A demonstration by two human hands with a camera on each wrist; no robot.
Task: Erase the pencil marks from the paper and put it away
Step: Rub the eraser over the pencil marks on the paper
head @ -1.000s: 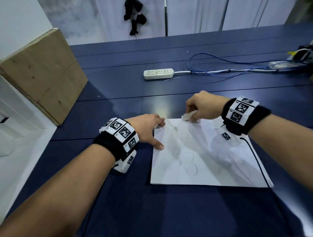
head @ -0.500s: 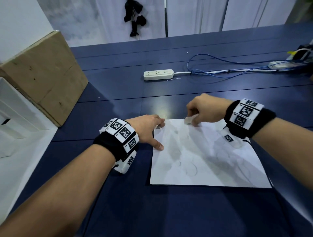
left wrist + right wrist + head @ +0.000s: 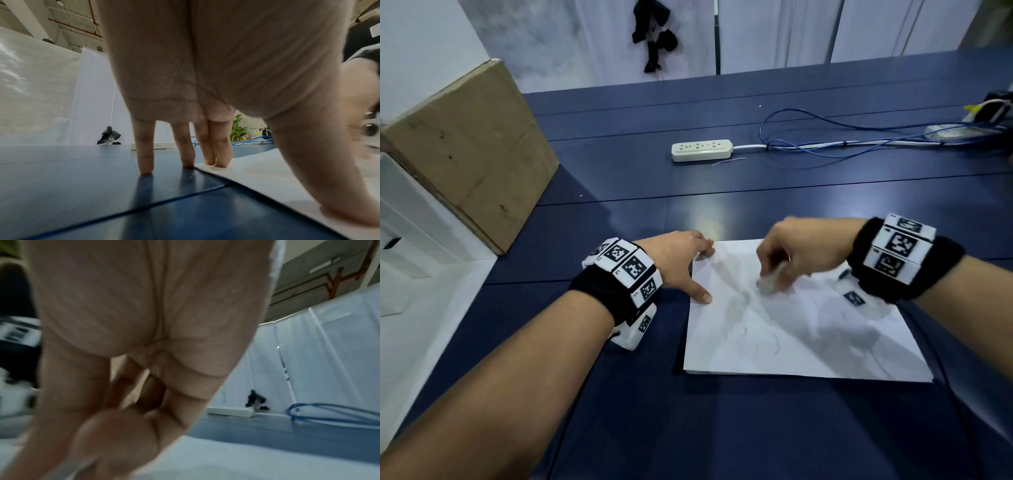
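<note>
A white sheet of paper (image 3: 808,342) with faint pencil curves lies flat on the dark blue table (image 3: 722,428). My left hand (image 3: 681,263) rests spread at the sheet's far left corner, with straight fingers (image 3: 220,152) and the thumb pressing the paper edge (image 3: 267,178) down. My right hand (image 3: 791,260) pinches a small white eraser (image 3: 768,284) and holds it against the upper middle of the sheet. It is blurred with motion. In the right wrist view the curled fingers (image 3: 123,426) hide the eraser above the paper (image 3: 246,459).
A cardboard box (image 3: 469,150) leans at the far left beside a white surface (image 3: 421,291). A white power strip (image 3: 702,149) and blue cables (image 3: 859,137) lie farther back. Dark gear (image 3: 993,109) sits at the far right edge.
My right hand has slid the eraser from the sheet's far edge down and toward me onto the upper middle. The left hand and the paper have stayed put.
</note>
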